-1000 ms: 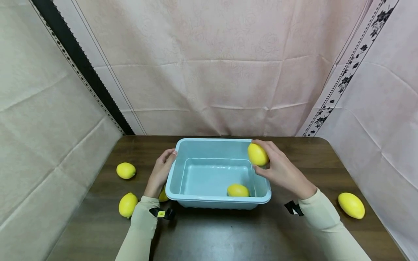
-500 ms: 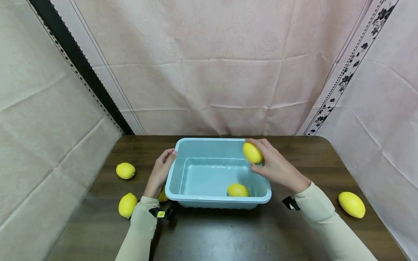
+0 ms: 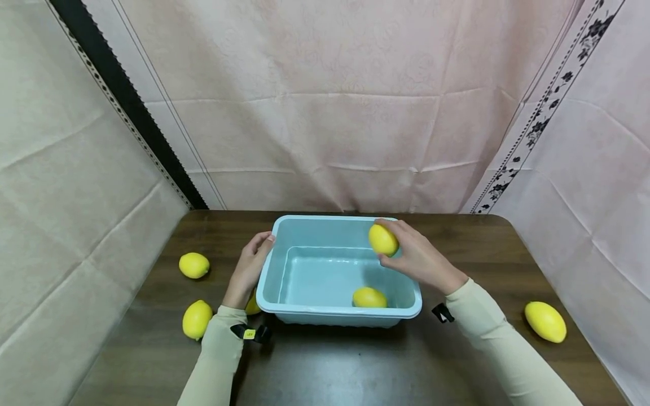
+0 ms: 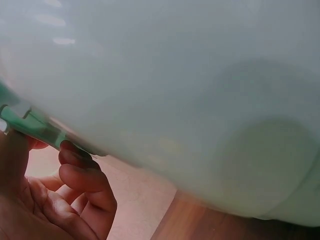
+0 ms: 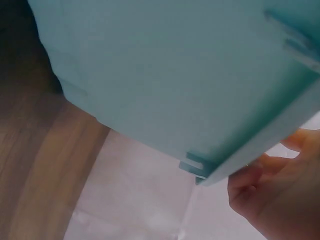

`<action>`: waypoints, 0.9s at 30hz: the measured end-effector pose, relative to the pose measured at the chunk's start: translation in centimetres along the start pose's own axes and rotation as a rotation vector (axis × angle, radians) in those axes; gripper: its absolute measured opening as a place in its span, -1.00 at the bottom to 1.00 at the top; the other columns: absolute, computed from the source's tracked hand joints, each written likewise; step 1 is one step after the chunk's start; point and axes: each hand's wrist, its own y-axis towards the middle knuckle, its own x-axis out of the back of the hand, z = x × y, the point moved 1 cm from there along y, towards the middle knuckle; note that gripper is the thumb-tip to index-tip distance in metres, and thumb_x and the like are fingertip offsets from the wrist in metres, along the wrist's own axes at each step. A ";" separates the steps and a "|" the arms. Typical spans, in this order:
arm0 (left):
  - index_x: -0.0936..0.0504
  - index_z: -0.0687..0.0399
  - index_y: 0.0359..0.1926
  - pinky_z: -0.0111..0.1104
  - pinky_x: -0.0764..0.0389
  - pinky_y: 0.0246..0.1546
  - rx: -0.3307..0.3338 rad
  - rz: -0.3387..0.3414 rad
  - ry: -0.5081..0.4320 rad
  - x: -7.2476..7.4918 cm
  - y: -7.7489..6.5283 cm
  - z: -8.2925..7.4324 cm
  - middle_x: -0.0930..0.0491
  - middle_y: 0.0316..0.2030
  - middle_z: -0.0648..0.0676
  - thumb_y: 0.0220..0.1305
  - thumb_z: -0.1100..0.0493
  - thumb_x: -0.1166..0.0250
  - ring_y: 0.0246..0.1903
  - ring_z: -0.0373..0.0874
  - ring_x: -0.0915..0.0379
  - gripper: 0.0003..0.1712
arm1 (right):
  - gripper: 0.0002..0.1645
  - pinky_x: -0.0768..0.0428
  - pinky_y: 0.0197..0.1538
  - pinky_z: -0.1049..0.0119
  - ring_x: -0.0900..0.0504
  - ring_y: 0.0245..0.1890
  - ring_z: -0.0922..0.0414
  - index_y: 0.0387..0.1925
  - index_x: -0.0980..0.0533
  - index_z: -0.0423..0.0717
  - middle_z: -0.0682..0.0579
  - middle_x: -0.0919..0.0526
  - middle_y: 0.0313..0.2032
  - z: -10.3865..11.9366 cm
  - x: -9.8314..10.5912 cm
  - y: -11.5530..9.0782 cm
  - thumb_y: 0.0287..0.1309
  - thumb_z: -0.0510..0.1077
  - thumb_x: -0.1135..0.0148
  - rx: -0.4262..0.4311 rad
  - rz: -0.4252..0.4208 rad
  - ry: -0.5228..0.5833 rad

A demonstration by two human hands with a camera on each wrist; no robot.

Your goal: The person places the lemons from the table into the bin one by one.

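illegible yellow wrist tag near blue tub

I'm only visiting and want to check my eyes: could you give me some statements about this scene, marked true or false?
1. The right hand holds a lemon. True.
2. The left hand touches nothing. False: it grips the rim of the blue basin.
3. Another lemon lies inside the basin. True.
4. The table is white. False: it is brown.
5. Three lemons lie right of the basin. False: only a lone lemon does.
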 end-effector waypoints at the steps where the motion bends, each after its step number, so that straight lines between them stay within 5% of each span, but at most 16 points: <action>1: -0.41 0.07 0.47 -0.34 -0.62 -0.18 0.001 0.001 0.001 0.0 0.0 0.0 -0.56 0.19 0.26 0.63 -0.26 -0.04 -0.07 -0.07 -0.58 -0.33 | -0.11 -0.64 0.15 -0.08 -0.57 0.08 -0.07 0.50 -0.36 -0.08 -0.12 -0.50 0.30 0.0 -0.1 0.1 0.18 -0.10 -0.50 0.004 0.001 -0.006; 27: -0.45 0.11 0.42 -0.36 -0.62 -0.21 -0.018 -0.019 0.008 -0.1 0.1 0.0 -0.60 0.11 0.28 0.63 -0.23 -0.04 -0.19 -0.16 -0.59 -0.36 | -0.12 -0.60 0.14 -0.13 -0.54 0.07 -0.13 0.45 -0.41 -0.16 -0.19 -0.55 0.23 -0.2 -0.6 0.5 0.16 -0.05 -0.55 0.019 0.028 -0.094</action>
